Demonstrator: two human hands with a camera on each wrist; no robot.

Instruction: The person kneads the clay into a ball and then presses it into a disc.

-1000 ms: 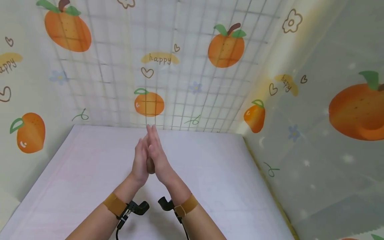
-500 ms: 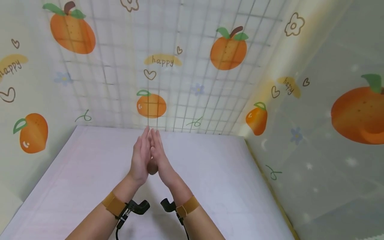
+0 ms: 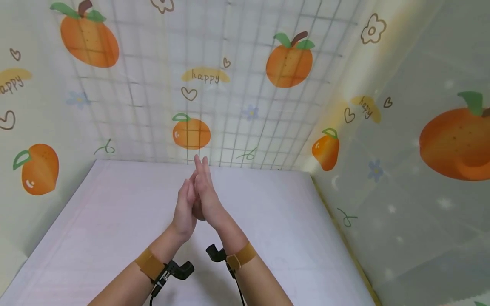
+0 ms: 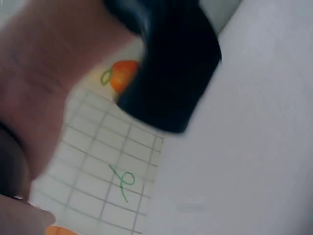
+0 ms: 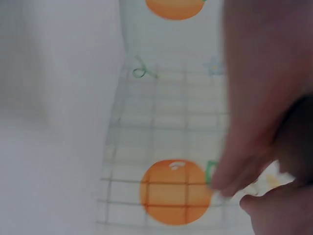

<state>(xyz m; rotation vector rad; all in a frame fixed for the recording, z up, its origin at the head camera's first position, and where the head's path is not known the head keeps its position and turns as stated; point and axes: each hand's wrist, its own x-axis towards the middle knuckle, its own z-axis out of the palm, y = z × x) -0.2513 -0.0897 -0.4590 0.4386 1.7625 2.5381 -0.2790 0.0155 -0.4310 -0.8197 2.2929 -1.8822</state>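
Note:
Between my two palms sits a smooth, rounded brown lump, possibly clay; most of it is hidden in the head view. My left hand presses on it from the left, its fingers pointing up and away. From the other side my right hand presses with straight fingers, their tips higher than the left hand's visible ones. At the left edge of the left wrist view, the dark lump shows between the hands. The right wrist view catches the lump at its right edge, with both hands blurred.
Both hands are above a white table. A sheet printed with oranges covers the back wall and the sides, with a wire grid at the back. Each wrist wears a tan strap with a small black camera and a cable.
The hands have shifted against each other: both lie slightly farther right, the right fingertips higher. Half a second ago the fingertips were slightly apart and more of the brown lump showed.

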